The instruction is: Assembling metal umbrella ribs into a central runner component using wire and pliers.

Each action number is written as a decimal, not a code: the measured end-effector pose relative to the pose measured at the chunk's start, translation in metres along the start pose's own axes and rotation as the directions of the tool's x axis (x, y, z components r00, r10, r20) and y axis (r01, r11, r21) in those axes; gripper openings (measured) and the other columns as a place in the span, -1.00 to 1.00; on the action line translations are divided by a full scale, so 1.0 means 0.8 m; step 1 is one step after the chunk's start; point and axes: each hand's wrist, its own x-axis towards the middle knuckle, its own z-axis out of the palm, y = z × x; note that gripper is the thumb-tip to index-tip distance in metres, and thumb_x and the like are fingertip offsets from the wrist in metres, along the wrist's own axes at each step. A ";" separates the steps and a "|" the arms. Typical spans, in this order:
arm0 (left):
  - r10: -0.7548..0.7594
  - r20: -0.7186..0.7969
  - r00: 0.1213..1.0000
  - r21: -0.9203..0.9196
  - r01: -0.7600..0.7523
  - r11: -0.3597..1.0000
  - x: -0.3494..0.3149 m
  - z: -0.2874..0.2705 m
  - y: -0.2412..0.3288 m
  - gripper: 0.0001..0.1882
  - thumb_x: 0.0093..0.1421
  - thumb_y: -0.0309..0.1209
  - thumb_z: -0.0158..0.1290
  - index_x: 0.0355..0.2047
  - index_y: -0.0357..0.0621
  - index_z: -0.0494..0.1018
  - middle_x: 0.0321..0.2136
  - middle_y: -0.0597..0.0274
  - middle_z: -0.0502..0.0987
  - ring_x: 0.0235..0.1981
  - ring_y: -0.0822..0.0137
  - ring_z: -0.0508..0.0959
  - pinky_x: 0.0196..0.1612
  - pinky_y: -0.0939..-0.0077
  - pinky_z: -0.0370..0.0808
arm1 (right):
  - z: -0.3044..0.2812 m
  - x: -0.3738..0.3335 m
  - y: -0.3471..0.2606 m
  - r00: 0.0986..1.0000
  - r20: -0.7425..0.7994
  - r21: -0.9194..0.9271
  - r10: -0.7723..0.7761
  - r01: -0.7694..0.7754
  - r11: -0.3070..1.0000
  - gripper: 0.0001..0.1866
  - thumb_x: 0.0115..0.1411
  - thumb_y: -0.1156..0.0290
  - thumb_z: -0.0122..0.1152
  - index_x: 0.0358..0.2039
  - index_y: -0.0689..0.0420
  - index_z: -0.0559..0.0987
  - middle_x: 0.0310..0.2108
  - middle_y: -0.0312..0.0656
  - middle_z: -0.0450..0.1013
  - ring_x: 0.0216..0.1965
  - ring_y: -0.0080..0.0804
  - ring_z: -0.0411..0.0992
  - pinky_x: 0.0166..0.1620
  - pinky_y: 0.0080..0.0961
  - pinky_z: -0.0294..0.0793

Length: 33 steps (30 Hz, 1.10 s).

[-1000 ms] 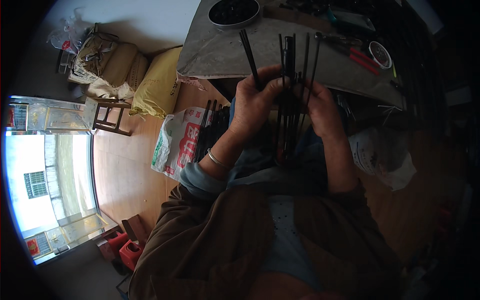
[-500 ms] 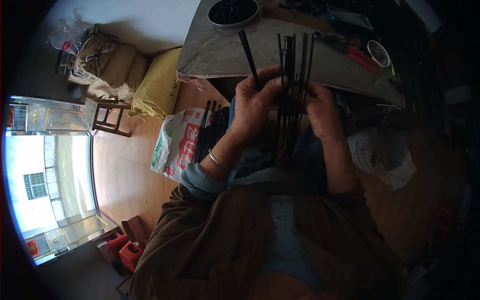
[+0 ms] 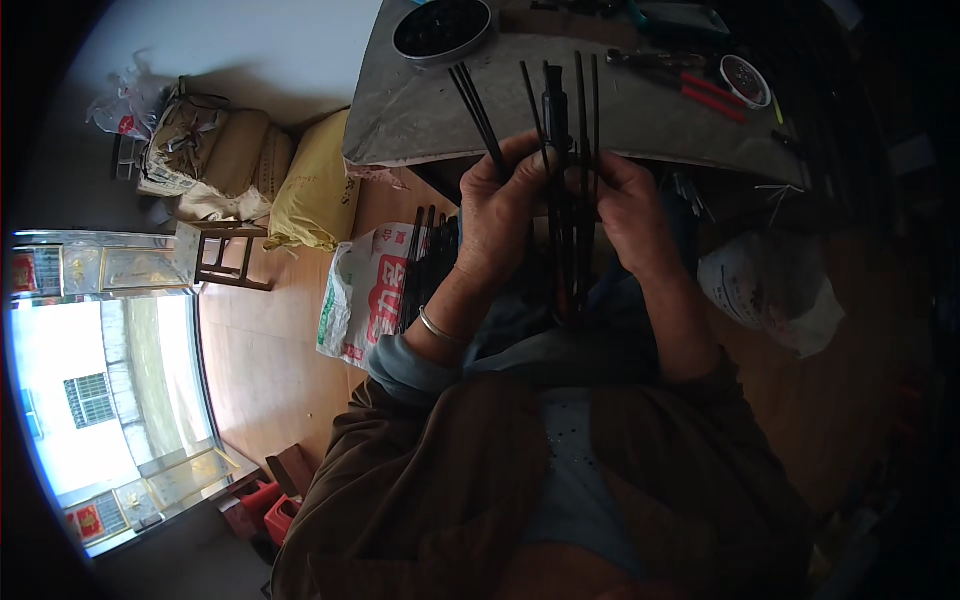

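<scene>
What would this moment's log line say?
left hand: holding thin dark rods | right hand: at similar rods beside thicker shaft | table: round bowl

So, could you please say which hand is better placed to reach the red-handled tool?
Probably the right hand: it is nearer the red-handled tool than the left hand, though both appear to hold thin black rods.

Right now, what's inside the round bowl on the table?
The round bowl holds lots of small dark pieces. They cover its bottom, so I can't see what lies underneath, and it's too dim to tell what each piece is.
</scene>
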 end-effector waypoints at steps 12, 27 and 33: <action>0.015 0.016 1.000 -0.054 -0.014 0.998 0.001 -0.004 -0.006 -0.70 0.23 -0.48 0.07 -0.02 -0.25 0.45 -0.25 0.25 0.58 -0.23 0.49 0.55 -0.13 0.61 0.51 | 0.004 0.000 0.002 0.996 -0.075 -0.052 0.042 -0.046 0.998 -0.82 0.26 0.42 0.13 -0.20 0.24 0.56 -0.37 -0.36 0.49 -0.31 -0.72 0.41 -0.22 -0.73 0.38; 0.031 -0.185 0.982 -0.179 -0.065 0.982 0.011 -0.031 -0.001 -0.72 0.26 -0.46 0.02 -0.03 -0.28 0.45 -0.27 0.25 0.58 -0.30 0.53 0.55 -0.21 0.68 0.51 | 0.033 0.044 -0.001 0.972 0.021 -0.154 0.236 -0.230 0.961 -0.79 0.22 0.30 0.21 -0.26 0.17 0.57 -0.47 -0.41 0.46 -0.48 -0.79 0.37 -0.42 -0.80 0.35; 0.035 -0.303 0.953 -0.221 -0.106 0.969 0.008 -0.066 -0.005 -0.70 0.26 -0.47 0.03 -0.02 -0.32 0.43 -0.25 0.23 0.57 -0.28 0.51 0.55 -0.19 0.67 0.50 | 0.058 0.066 0.032 0.966 0.032 -0.233 0.255 -0.241 0.942 -0.76 0.20 0.25 0.24 -0.29 0.17 0.56 -0.50 -0.44 0.46 -0.52 -0.77 0.36 -0.48 -0.81 0.31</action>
